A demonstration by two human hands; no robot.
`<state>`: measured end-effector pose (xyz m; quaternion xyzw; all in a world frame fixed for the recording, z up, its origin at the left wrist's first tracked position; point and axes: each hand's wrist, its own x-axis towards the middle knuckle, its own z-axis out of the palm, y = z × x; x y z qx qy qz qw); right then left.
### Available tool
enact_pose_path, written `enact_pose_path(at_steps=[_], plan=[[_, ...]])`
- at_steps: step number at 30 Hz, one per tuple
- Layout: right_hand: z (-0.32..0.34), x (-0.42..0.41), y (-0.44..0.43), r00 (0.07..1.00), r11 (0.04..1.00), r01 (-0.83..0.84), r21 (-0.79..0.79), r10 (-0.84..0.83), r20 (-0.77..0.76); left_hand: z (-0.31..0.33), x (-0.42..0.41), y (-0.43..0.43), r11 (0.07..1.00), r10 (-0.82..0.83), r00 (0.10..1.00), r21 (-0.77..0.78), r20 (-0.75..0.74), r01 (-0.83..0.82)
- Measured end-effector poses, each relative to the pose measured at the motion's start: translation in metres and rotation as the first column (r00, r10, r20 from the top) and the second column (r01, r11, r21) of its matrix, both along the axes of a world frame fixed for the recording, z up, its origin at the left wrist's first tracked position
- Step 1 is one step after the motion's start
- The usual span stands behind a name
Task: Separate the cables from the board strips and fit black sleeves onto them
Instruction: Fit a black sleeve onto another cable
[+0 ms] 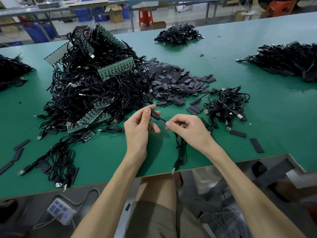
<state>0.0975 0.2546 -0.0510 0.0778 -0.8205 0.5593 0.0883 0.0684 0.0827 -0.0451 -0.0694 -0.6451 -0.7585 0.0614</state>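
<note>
head: left hand [137, 129] pinches sleeve [155, 115] end

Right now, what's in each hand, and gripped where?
Left hand pinches the black sleeve at its upper end; right hand pinches the cable just beside the sleeve, rest dangling below.

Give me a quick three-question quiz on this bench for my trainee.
1. True or false: the left hand pinches a black sleeve.
2. The right hand pinches: A) a board strip, B) the cable, C) nothing.
3. Fill in: the loose sleeve pile lies to the ___ of the board-strip heap.
Key: 1 true; 2 B; 3 right.
</note>
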Motion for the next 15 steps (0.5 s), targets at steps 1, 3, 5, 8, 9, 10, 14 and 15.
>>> enact_pose_path(at_steps=[1, 3, 5, 8, 9, 10, 14, 15], plan=[[0.0007, 0.0003, -0.0007, 1.0, 1.0, 0.0, -0.016, 0.0, -0.002, 0.0001, 0.0001, 0.0012, 1.0, -0.023, 1.0, 0.002, 0.016, 0.023], [0.0018, 0.0002, 0.001, 0.999, 0.994, 0.036, -0.106, -0.038, -0.018, 0.0009, 0.0005, 0.0039, 0.997, -0.066, 0.997, -0.03, 0.043, 0.067], [0.0026, 0.0004, 0.0037, 0.995, 0.976, 0.081, -0.2, -0.091, -0.04, -0.0007, -0.0005, 0.0057, 0.976, -0.116, 0.993, -0.187, -0.003, 0.114], [0.001, -0.0007, 0.0043, 0.984, 0.96, 0.147, -0.237, -0.167, -0.065, -0.0044, 0.0006, 0.009, 0.852, -0.296, 0.953, -0.468, -0.062, 0.234], [0.0002, -0.0009, 0.0036, 0.979, 0.953, 0.172, -0.248, -0.194, -0.065, -0.0051, 0.0011, 0.0098, 0.823, -0.33, 0.942, -0.506, -0.058, 0.257], [-0.0004, -0.0015, 0.0031, 0.974, 0.944, 0.196, -0.267, -0.218, -0.056, -0.0055, 0.0012, 0.0105, 0.812, -0.343, 0.938, -0.519, -0.057, 0.266], [-0.001, -0.0027, 0.004, 0.957, 0.914, 0.275, -0.298, -0.289, -0.004, -0.0051, 0.0023, 0.0095, 0.811, -0.358, 0.932, -0.514, -0.058, 0.28], [-0.0008, -0.0025, 0.0043, 0.957, 0.909, 0.278, -0.312, -0.29, 0.008, -0.0053, 0.0034, 0.0095, 0.807, -0.366, 0.928, -0.518, -0.064, 0.283]])
